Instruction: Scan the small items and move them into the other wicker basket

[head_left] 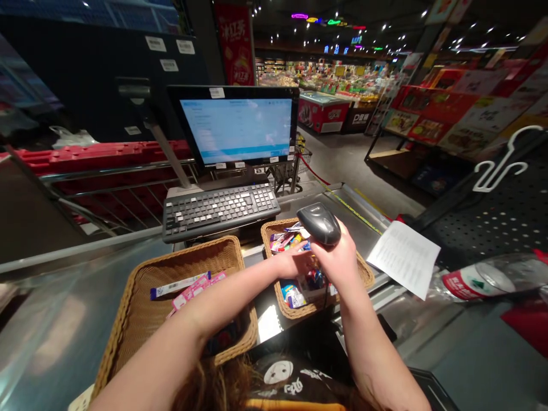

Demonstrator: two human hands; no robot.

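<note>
My right hand is wrapped round the handle of a grey barcode scanner, held above the right wicker basket of small snack packets. My left hand reaches across to just under the scanner head, fingers pinched together; what they hold is hidden behind the right hand. A second wicker basket at the left holds a few pink and blue packets, and my left forearm crosses over its right corner.
A black keyboard and a lit till screen stand behind the baskets on the steel counter. A printed paper sheet and a lying plastic bottle are at the right. Red shopping baskets stack at the far left.
</note>
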